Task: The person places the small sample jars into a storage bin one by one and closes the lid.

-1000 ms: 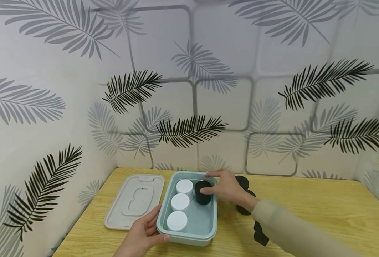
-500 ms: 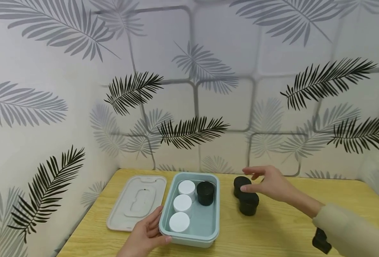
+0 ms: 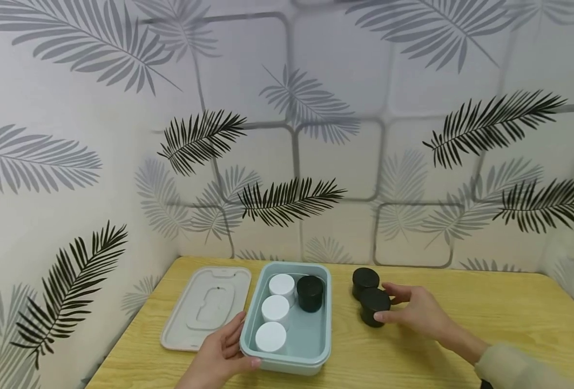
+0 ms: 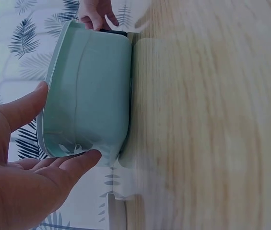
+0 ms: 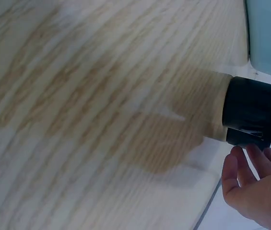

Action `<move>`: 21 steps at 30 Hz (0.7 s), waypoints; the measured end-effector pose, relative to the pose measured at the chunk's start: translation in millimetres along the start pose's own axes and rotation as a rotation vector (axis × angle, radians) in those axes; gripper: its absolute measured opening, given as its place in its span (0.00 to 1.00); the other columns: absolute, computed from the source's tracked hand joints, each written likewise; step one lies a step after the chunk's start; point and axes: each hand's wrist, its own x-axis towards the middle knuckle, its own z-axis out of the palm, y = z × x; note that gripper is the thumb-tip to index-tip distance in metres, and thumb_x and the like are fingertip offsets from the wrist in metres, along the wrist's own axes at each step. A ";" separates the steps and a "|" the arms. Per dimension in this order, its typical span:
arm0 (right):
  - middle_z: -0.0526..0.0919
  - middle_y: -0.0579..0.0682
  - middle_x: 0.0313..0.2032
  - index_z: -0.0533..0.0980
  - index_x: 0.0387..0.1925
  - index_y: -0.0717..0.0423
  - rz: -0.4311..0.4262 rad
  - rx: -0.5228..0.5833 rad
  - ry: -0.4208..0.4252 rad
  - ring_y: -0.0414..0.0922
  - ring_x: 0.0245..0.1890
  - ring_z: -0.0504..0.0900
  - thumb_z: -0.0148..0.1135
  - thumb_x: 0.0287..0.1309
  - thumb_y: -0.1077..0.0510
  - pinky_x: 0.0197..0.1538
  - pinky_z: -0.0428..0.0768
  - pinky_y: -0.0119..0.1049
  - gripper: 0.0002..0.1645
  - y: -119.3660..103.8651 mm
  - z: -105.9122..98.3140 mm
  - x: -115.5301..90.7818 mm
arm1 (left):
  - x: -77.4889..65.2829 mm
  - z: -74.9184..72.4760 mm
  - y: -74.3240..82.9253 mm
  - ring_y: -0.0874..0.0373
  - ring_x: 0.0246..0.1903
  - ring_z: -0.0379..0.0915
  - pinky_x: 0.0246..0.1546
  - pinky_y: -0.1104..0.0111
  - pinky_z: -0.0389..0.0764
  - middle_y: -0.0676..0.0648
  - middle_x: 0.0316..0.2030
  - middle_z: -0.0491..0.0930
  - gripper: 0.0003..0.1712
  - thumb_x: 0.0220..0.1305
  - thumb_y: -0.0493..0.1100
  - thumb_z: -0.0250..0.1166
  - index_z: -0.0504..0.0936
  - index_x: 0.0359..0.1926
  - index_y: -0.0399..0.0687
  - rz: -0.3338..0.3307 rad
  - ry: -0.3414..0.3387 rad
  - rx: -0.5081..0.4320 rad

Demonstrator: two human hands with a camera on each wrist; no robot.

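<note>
My left hand [image 3: 218,348] holds the near left corner of a light blue plastic box [image 3: 287,366], with the thumb at its front and the fingers along its left side. Inside, three white-lidded jars [image 3: 275,308] line the left side, and one black jar [image 3: 310,293] stands at the far right. Right of the box, two more black jars stand close together on the table. Thumb and fingers of my right hand [image 3: 420,316] grip the nearer black jar [image 3: 374,307] from its right side. The farther black jar [image 3: 365,281] stands just behind it, untouched.
A pale translucent lid [image 3: 206,308] lies flat on the wooden table [image 3: 461,302], left of the box. Behind the table rises a wall [image 3: 335,162] with a leaf pattern.
My right hand has moved from the black jar in the box over to the right, then down onto the nearer loose black jar. The left hand has stayed on the box.
</note>
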 end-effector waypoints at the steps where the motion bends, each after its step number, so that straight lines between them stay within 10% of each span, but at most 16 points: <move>1: 0.84 0.61 0.60 0.76 0.67 0.69 0.010 0.003 0.008 0.51 0.52 0.86 0.85 0.51 0.49 0.53 0.82 0.46 0.48 0.7 1.6 -0.3 | -0.2 0.1 -0.2 0.34 0.74 0.57 0.65 0.58 0.77 0.26 0.77 0.53 0.60 0.63 0.38 0.78 0.46 0.82 0.29 0.001 -0.001 -0.003; 9: 0.90 0.55 0.49 0.78 0.66 0.67 0.049 0.042 0.012 0.52 0.53 0.86 0.85 0.52 0.51 0.59 0.78 0.55 0.44 6.7 11.3 0.8 | -2.8 0.3 0.0 0.34 0.74 0.57 0.64 0.59 0.77 0.27 0.78 0.52 0.60 0.64 0.37 0.78 0.46 0.82 0.29 0.003 -0.013 -0.028; 21: 0.89 0.58 0.50 0.79 0.67 0.63 0.047 0.113 0.059 0.46 0.40 0.89 0.85 0.51 0.52 0.38 0.81 0.32 0.44 2.5 7.4 -2.5 | -2.2 -0.2 -1.7 0.34 0.73 0.61 0.63 0.59 0.78 0.26 0.77 0.53 0.60 0.63 0.38 0.78 0.47 0.81 0.27 0.018 -0.011 0.003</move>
